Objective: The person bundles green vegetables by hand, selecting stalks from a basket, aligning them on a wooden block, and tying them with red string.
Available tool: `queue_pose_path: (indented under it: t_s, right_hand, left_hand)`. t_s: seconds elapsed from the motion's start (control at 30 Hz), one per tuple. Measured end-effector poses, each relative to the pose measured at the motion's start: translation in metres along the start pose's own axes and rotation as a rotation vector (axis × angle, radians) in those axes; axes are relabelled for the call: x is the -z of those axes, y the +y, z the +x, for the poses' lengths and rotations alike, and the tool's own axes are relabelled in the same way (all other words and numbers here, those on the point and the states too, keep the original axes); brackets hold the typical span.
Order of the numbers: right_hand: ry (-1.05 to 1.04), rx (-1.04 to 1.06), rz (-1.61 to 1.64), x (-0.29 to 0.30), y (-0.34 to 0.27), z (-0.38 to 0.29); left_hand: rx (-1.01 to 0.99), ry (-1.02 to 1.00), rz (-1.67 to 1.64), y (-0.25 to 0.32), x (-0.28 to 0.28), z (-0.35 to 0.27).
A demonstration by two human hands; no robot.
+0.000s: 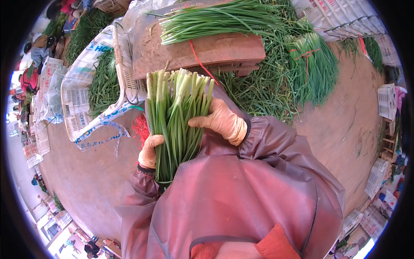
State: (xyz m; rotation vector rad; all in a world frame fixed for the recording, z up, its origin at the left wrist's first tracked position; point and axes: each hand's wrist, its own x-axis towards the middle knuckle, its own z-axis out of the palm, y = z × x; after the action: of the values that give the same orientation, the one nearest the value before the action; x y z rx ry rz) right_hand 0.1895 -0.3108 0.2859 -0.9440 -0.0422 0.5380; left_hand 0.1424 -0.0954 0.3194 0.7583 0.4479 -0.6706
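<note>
Both hands wear pale rubber gloves and hold one thick bunch of green garlic chives [176, 119] close to my apron, its pale cut ends pointing away from me. My left hand [150, 150] grips the bunch low on its left side, thumb in front. Higher up on the right, my right hand [223, 121] clasps it with the thumb across the stems; its other fingers are hidden behind. Beyond the bunch, a loose pile of chives [216, 21] lies across a wooden board [226, 48]. A red tie [200, 60] hangs over the board's near edge.
At the left stands a white plastic crate [77, 106] with greens inside. Tied chive bundles [312, 64] stand at the right beside loose trimmed leaves [258, 94] on the floor. Red ties [140, 129] lie left of my bunch. Stacked crates [343, 17] are at the upper right.
</note>
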Motion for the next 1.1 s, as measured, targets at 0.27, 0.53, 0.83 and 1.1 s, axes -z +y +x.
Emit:
queue_pose_path:
  t_s: [0.27, 0.53, 0.83, 1.1]
  right_hand:
    - [-0.070, -0.066, 0.044, 0.022, 0.000, -0.007]
    - [0.434, 0.162, -0.326, 0.059, -0.008, -0.009]
    - [0.375, 0.279, -0.555, 0.038, -0.003, 0.030]
    - [0.210, 0.045, -0.171, 0.050, -0.011, 0.015]
  left_hand:
    - [0.075, 0.087, -0.153, -0.034, 0.029, 0.011]
    - [-0.076, 0.121, 0.204, -0.007, -0.011, 0.007]
    - [-0.199, 0.068, 0.541, -0.008, -0.023, 0.006]
    - [-0.184, 0.143, 0.165, -0.012, -0.017, 0.000]
